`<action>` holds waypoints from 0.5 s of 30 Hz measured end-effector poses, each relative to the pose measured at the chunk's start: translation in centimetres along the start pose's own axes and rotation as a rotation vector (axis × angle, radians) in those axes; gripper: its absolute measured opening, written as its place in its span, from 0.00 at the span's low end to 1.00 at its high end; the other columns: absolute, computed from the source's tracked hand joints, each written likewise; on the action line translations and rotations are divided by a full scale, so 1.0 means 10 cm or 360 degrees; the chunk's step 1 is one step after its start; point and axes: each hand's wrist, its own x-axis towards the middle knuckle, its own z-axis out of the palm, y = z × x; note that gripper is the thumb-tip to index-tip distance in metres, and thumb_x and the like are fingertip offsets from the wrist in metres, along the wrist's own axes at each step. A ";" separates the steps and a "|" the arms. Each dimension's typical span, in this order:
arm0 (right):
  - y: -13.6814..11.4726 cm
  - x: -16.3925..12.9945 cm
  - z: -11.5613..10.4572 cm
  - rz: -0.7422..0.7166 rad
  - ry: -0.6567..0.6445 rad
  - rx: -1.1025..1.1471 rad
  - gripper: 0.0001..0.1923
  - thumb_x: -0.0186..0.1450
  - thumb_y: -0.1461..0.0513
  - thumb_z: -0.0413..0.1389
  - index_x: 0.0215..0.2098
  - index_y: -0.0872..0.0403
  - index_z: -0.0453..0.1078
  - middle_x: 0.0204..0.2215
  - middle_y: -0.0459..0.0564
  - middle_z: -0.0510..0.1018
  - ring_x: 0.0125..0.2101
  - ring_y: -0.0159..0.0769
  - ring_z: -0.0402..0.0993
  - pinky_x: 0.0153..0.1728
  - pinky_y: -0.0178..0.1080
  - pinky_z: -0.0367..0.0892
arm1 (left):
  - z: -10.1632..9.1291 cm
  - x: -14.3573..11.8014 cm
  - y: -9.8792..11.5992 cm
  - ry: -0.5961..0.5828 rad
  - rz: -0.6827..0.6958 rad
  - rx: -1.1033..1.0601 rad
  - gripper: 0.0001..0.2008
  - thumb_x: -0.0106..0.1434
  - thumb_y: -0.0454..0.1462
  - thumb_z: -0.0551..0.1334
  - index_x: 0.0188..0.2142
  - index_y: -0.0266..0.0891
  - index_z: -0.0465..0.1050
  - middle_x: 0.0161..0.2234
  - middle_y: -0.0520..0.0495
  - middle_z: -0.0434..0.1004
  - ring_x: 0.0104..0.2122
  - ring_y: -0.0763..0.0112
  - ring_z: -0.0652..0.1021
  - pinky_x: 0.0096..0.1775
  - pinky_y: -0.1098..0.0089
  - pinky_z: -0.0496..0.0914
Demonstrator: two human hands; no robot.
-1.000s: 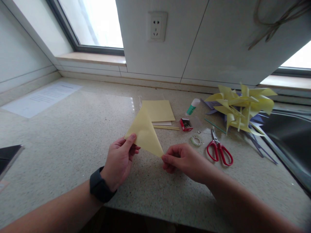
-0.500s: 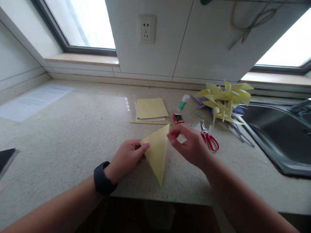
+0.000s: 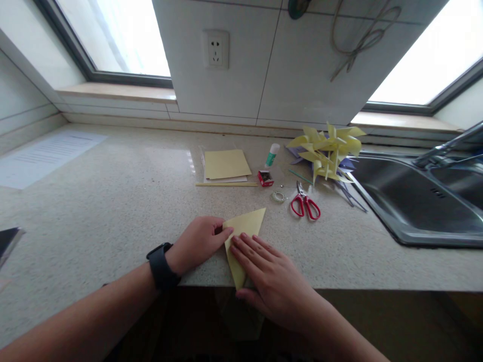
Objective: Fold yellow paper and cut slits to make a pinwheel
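Note:
A sheet of yellow paper [image 3: 247, 221], folded into a triangle, lies at the front edge of the counter. My left hand [image 3: 199, 242] pinches its left corner, thumb on top and the other fingers partly hidden beneath. Over the lower right part of the triangle, my right hand [image 3: 266, 269] lies flat with fingers stretched out, covering some of the paper. Beyond the triangle are two thin wooden sticks [image 3: 226, 184], and a stack of yellow paper [image 3: 227, 164] lies behind them.
Red-handled scissors [image 3: 305, 203], a roll of clear tape [image 3: 278, 196], a small red box [image 3: 265, 178] and a glue stick [image 3: 272, 155] are right of centre. Yellow and purple paper pinwheels [image 3: 328, 148] are piled beside the sink [image 3: 400, 201]. A printed sheet [image 3: 49, 156] lies far left.
My right hand has come down from the triangle's upper right edge and now rests flat on the paper. My left hand keeps its pinch. The view has shifted, showing more of the sink.

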 end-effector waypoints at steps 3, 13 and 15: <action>-0.03 -0.03 0.03 0.0047 -0.0078 0.0009 0.42 0.73 0.43 0.46 0.74 0.61 0.43 0.72 0.55 0.45 0.72 0.45 0.39 0.71 0.50 0.43 | 0.00 0.00 0.01 0.0025 0.0015 0.0028 0.21 0.68 0.46 0.56 0.22 0.38 0.66 0.20 0.53 0.65 0.23 0.72 0.65 0.27 0.68 0.53; -0.10 -0.18 0.04 0.0102 -0.0145 0.0094 0.47 0.67 0.40 0.53 0.75 0.49 0.40 0.73 0.55 0.38 0.72 0.49 0.33 0.71 0.54 0.39 | 0.01 -0.01 0.01 0.0065 0.0050 0.0056 0.21 0.69 0.45 0.56 0.21 0.38 0.65 0.20 0.53 0.64 0.23 0.73 0.64 0.27 0.68 0.51; -0.09 -0.21 0.03 0.0097 -0.0158 0.0114 0.47 0.66 0.41 0.56 0.74 0.45 0.42 0.74 0.55 0.38 0.72 0.51 0.33 0.71 0.55 0.39 | 0.01 -0.01 0.01 0.0070 0.0049 0.0053 0.21 0.69 0.45 0.56 0.21 0.38 0.65 0.19 0.54 0.63 0.22 0.73 0.64 0.27 0.68 0.51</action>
